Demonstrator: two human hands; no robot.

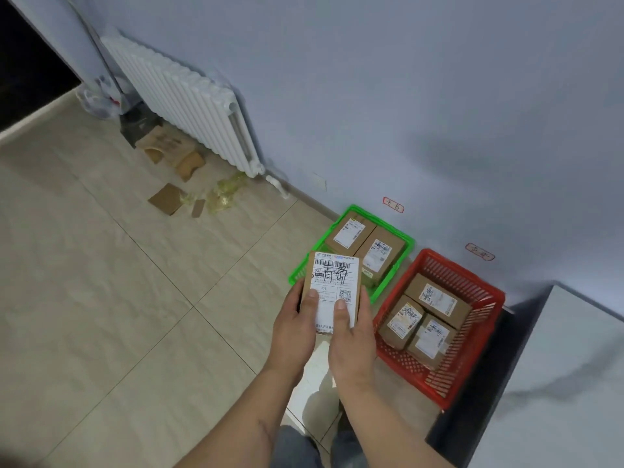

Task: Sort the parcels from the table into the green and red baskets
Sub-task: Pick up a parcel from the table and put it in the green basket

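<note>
the tiled floor (101, 298) fills the space to the left of the hands, and a pale wall (405, 96) rises beyond them. far off to the upper left of the hands a white radiator (189, 103) hangs on that wall, with cardboard scraps (169, 197) lying on the floor below it. to the right of the hands, at the frame's edge, shows a corner of the white table (574, 366). just right of the right hand sits the red basket (486, 298) on the floor, holding three brown parcels (each with a white label facing up). just beyond the hands stands the green basket (405, 238), holding two parcels side by side; it sits close beside the red one. the held parcel (332, 285), a small brown box with a white shipping label and black handwriting, is up in the air in front of the green basket's near corner. the left hand (293, 325) grips its lower left edge with the thumb pressed on the label; the right hand (351, 339) grips its lower right edge the same way. two small red-edged tags (393, 204) are stuck on the wall above the baskets.
</note>
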